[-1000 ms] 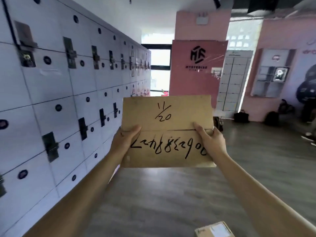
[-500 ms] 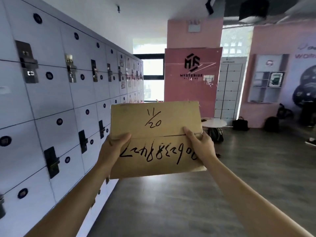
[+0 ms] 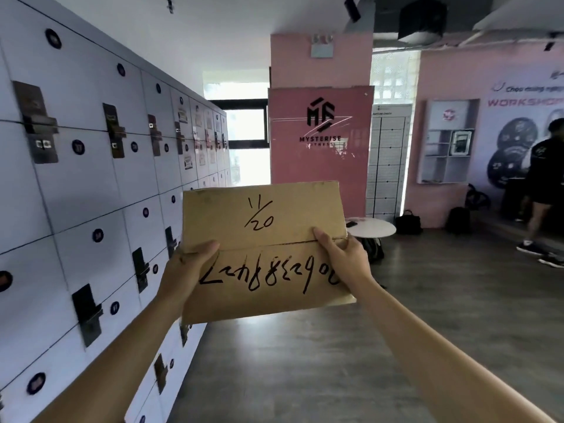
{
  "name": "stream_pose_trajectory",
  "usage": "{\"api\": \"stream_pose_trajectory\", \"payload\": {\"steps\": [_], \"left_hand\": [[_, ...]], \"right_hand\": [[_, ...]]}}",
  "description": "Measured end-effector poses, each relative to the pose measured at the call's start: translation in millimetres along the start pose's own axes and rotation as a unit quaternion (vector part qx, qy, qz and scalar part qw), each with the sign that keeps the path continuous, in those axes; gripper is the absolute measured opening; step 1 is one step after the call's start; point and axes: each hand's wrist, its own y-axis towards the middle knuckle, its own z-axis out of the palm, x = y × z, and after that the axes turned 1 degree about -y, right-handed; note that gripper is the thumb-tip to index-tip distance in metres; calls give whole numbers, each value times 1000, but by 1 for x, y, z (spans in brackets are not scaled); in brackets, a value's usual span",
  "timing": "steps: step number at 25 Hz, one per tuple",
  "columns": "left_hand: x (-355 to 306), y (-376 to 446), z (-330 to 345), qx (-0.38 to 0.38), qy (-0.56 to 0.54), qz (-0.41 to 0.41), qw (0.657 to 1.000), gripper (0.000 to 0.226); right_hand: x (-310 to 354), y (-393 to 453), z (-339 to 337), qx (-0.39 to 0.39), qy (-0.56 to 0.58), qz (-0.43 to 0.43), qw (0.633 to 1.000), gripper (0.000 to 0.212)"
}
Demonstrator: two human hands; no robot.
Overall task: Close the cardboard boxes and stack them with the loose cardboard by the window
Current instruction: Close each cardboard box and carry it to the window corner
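Locker wall (image 3: 91, 184), white, numbered doors with dark latches, filling 9 o'clock and running toward the window (image 3: 248, 148) at 12. Grey plank floor (image 3: 305, 361), 6 o'clock through 3. Pink pillar with logo panel (image 3: 320, 132), just right of 12. Person in dark clothes (image 3: 541, 184), far edge at 3. Round white table (image 3: 370, 227), just behind the box's right corner, bags near it on the floor. Cardboard box (image 3: 265, 248), dead centre, carried at arm's length, flaps folded shut, seam across the middle, marker writing on both flaps. Left hand (image 3: 186, 264), 9 o'clock edge of box, thumb pressed over the seam, fingers wrapped beneath. Right hand (image 3: 345, 257), 3 o'clock edge, thumb likewise pinning the flap. Risks, judged: flaps apparently untaped, liable to spring open if either thumb lifts; box blocking sight of floor ahead, so table or bags could catch a foot near the window.
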Motion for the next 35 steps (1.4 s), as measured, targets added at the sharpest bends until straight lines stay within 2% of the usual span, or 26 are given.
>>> {"api": "stream_pose_trajectory", "payload": {"steps": [2,5,7,13,18,26,31,35], "left_hand": [[9,58,12,14,2,10,1000,61],[32,133,38,34,-3,7,999,78],[51,181,56,48,-6,2,999,79],[99,338,110,43,-9,-15,999,56],[121,467,119,18,-5,-12,1000,58],[180,695,141,32,-7,-25,999,78],[208,846,184,45,-29,-21,998,66],[247,961,238,55,-18,-18,998,54]], "right_hand": [[-6,43,24,-16,1,4,1000,67],[-29,107,52,-36,-1,12,999,64],[-47,151,72,-37,-4,13,999,64],[-91,310,138,-37,-5,8,999,65],[-108,434,219,-3,10,1,1000,66],[-141,617,354,-3,-8,8,1000,69],[-156,744,409,-45,-18,7,999,73],[-194,857,443,-55,-30,10,998,70]]}}
